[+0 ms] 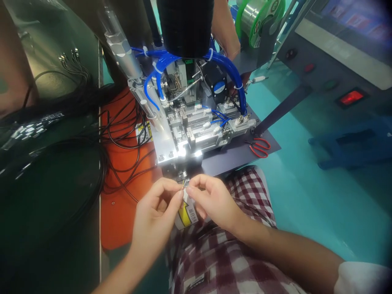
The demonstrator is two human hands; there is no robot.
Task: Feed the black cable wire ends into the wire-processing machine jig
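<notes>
Nearest to me, the person is sitting with a checked cloth (232, 249) over the lap, both forearms reaching forward. The left hand (154, 214) and the right hand (214, 202) are meeting just above the lap. Thumb and forefinger of each hand are pinching together on a small white piece (185, 194), which is sitting right between the two sets of fingertips; the other fingers are curling loosely apart. A thin yellowish strand seems to be poking up from the piece, too small to tell for sure. Just under the fingertips a yellow warning sticker (187, 215) is showing.

The piece is hanging just off the near edge of the dark plate (232, 159) that is carrying the metal machine (190, 132). Red-handled snips (260, 148) are lying by the plate's right corner. Black cables (122, 134) are trailing over an orange surface (119, 212) on the left. Blue hoses (228, 67) are looping over the machine, and behind them another person's hand (228, 36) is reaching beside a green spool (260, 18).
</notes>
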